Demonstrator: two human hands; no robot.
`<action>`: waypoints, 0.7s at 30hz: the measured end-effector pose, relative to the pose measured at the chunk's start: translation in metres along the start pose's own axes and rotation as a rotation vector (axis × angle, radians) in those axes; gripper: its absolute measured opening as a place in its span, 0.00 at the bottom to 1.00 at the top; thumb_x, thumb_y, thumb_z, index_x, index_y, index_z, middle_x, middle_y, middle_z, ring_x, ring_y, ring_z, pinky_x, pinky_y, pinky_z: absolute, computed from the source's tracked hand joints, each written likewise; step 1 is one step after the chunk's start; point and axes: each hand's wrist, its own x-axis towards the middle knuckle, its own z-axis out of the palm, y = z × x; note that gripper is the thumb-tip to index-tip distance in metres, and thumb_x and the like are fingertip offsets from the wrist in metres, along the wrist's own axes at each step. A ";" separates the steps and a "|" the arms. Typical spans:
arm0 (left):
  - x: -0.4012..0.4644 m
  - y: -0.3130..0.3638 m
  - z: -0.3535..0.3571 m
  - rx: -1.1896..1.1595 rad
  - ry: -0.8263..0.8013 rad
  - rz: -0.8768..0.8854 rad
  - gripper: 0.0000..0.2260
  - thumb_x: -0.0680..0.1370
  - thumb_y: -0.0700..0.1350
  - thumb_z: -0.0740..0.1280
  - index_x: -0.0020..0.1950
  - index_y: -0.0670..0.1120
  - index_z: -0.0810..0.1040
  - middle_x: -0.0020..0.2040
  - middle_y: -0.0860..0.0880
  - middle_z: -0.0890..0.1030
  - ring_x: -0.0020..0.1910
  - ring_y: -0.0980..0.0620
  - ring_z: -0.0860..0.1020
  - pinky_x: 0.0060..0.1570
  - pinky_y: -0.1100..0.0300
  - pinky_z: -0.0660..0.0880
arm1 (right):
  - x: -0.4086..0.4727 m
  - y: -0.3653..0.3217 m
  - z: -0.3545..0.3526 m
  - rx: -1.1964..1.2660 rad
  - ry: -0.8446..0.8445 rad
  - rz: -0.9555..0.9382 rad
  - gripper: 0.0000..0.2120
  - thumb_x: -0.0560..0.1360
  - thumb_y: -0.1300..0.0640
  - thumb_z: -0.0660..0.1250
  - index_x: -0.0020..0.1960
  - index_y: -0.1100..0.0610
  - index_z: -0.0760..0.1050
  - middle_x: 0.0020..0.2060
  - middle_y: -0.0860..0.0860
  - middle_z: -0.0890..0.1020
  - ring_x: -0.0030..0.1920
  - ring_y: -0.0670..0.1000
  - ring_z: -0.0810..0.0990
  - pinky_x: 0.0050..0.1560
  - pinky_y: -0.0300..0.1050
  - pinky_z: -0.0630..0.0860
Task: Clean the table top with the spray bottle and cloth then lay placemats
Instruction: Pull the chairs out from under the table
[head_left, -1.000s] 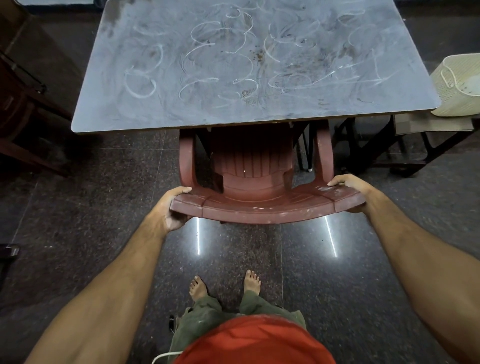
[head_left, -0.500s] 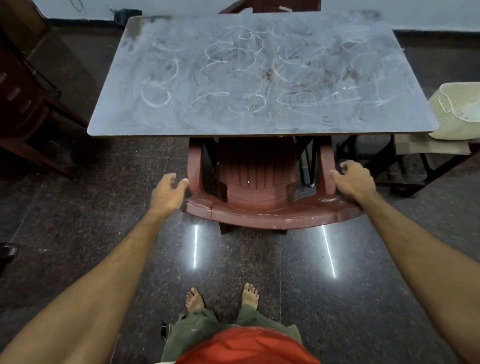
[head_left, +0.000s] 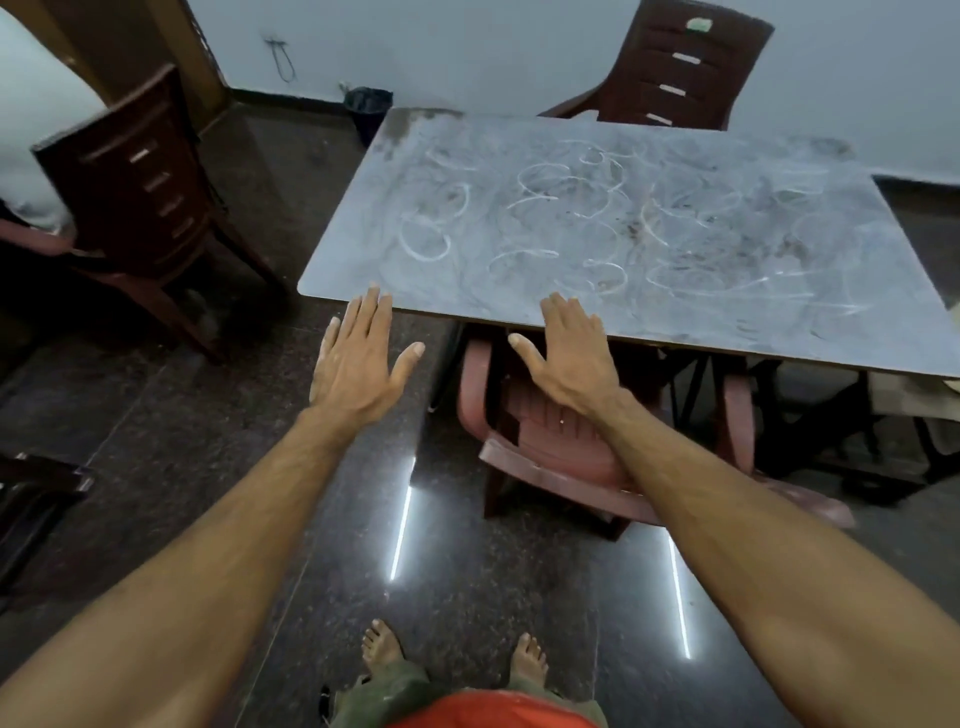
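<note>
A grey table top (head_left: 675, 218) fills the middle of the view, smeared with white ring marks and brown stains. My left hand (head_left: 358, 358) is held flat with fingers spread, just short of the table's near left corner. Over the near edge, my right hand (head_left: 571, 353) is also flat and open, fingertips above the table top. Neither hand holds anything. No spray bottle, cloth or placemats are in view.
A reddish plastic chair (head_left: 566, 457) is tucked under the table's near side. A dark brown chair (head_left: 140, 197) stands at the left, another brown chair (head_left: 680, 67) behind the table. A dark bin (head_left: 368, 106) sits by the far wall. The floor is dark polished stone.
Both hands have let go of the reddish chair and risen toward the table's near edge, fingers spread. The view has swung left and up, showing the far wall and more chairs.
</note>
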 end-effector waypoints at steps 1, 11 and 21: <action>0.003 -0.014 -0.008 0.018 0.016 0.000 0.34 0.82 0.61 0.53 0.81 0.43 0.49 0.82 0.46 0.47 0.81 0.48 0.46 0.78 0.48 0.45 | 0.009 -0.021 0.004 0.008 0.011 -0.032 0.36 0.80 0.35 0.52 0.78 0.60 0.57 0.78 0.57 0.59 0.78 0.58 0.54 0.77 0.61 0.51; 0.033 -0.158 -0.081 0.087 0.116 -0.042 0.38 0.80 0.65 0.52 0.82 0.43 0.46 0.82 0.47 0.44 0.81 0.49 0.44 0.78 0.47 0.45 | 0.089 -0.194 0.036 -0.019 0.114 -0.171 0.37 0.81 0.36 0.50 0.81 0.58 0.49 0.81 0.53 0.50 0.80 0.54 0.45 0.78 0.59 0.41; 0.080 -0.259 -0.126 0.122 0.186 -0.027 0.39 0.80 0.66 0.52 0.81 0.43 0.43 0.82 0.48 0.43 0.81 0.49 0.43 0.78 0.48 0.43 | 0.163 -0.293 0.049 -0.077 0.209 -0.193 0.38 0.80 0.33 0.48 0.80 0.57 0.51 0.81 0.52 0.50 0.80 0.53 0.45 0.78 0.58 0.41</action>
